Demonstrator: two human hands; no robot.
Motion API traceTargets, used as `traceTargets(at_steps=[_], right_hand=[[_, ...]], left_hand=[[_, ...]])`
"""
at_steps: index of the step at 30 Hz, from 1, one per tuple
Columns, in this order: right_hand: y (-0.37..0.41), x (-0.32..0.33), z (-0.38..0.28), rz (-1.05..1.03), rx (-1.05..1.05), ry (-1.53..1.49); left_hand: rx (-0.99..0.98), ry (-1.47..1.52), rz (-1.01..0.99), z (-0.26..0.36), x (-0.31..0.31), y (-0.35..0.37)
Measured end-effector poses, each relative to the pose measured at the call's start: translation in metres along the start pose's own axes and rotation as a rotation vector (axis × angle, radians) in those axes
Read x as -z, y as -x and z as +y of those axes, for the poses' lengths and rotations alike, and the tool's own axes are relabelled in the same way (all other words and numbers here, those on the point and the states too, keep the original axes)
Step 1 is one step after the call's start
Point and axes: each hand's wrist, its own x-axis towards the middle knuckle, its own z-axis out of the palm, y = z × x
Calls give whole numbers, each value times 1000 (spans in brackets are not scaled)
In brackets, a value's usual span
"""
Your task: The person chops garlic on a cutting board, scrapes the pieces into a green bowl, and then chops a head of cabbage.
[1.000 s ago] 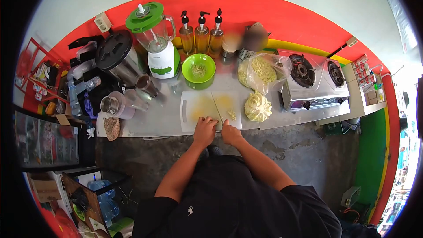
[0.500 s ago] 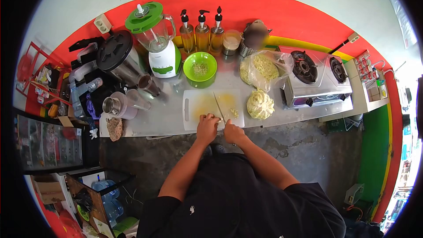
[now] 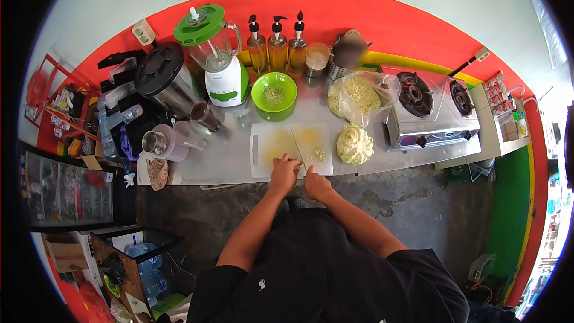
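Observation:
My right hand (image 3: 317, 185) is closed around the handle of a knife (image 3: 296, 143). Its narrow blade points away from me across the white cutting board (image 3: 255, 164). My left hand (image 3: 286, 170) is on the board's near edge, left of the blade, fingers curled and pressed down on a small pale piece of food, mostly hidden. To the right of the knife lies a little heap of chopped pale bits (image 3: 320, 155). Beyond the board, a green bowl (image 3: 289, 88) contains more chopped bits. A pale cabbage (image 3: 354, 144) sits right of the board.
A plastic bag of shredded cabbage (image 3: 362, 94) lies behind the whole one. The gas stove (image 3: 435, 124) stands farther right. At the back are a green-lidded blender (image 3: 224, 87) and several pump bottles (image 3: 277, 54). Cups and a stone-like lump (image 3: 157, 174) occupy the counter's left end.
The knife has shifted slightly, its blade lying a little closer to upright in view. Both hands stay at the near edge of the board; the whole view has moved a little.

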Motion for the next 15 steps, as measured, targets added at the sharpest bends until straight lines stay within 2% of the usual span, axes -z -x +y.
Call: traceTargets(at_steps=[5, 7, 10, 13, 15], right_hand=[[-17, 3, 9, 14, 56, 5], [-18, 11, 10, -16, 44, 56], [-7, 16, 5, -14, 32, 36], [-3, 2, 2, 11, 37, 11], [-6, -3, 4, 18, 43, 16]], left_hand=[[-88, -42, 81, 1, -10, 0], [-67, 105, 229, 10, -3, 3], [-10, 263, 203, 1, -8, 1], [-4, 211, 109, -7, -16, -1], [-27, 194, 114, -10, -20, -3]])
